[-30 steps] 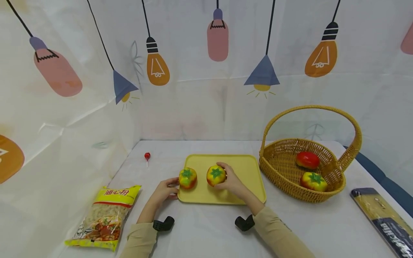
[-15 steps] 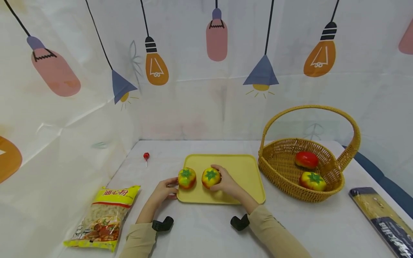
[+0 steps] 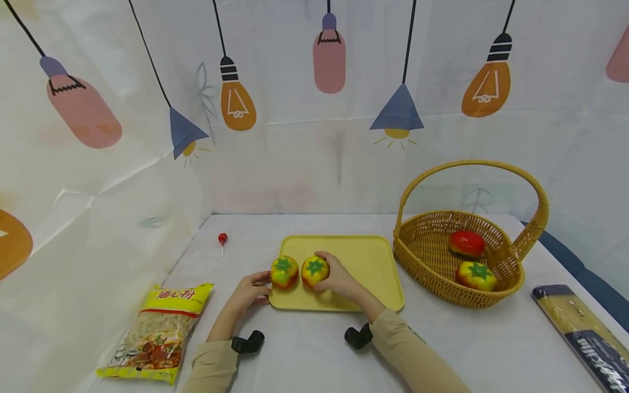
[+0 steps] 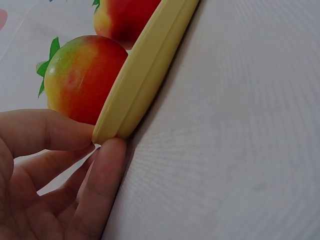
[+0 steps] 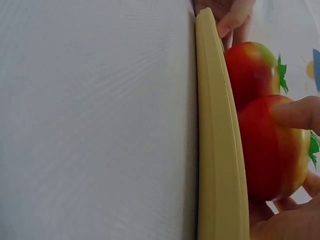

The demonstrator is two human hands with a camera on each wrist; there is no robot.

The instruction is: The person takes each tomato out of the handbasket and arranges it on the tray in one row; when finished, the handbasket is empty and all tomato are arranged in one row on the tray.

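Two red-and-yellow toy fruits with green leafy tops sit side by side on a yellow tray (image 3: 366, 262). My right hand (image 3: 339, 277) grips the right-hand fruit (image 3: 315, 271), thumb at its near side and fingers at its far side. In the right wrist view, the thumb presses on the held fruit (image 5: 272, 150). The other fruit (image 3: 284, 272) stands near the tray's left end. There my left hand (image 3: 248, 292) pinches the tray's edge; the left wrist view shows thumb and finger meeting at the tray rim (image 4: 142, 75), just below a fruit (image 4: 82, 75).
A wicker basket (image 3: 422, 267) with a tall handle stands at the right, holding a red toy fruit (image 3: 467, 243) and a yellow-red one (image 3: 476, 276). A pasta bag (image 3: 159, 333) lies left, a long dark-ended packet (image 3: 585, 333) right, and a red lollipop (image 3: 223, 238) behind.
My right hand has moved left across the tray with its fruit, bringing it close beside the other fruit. The left hand has stayed at the tray's left edge.
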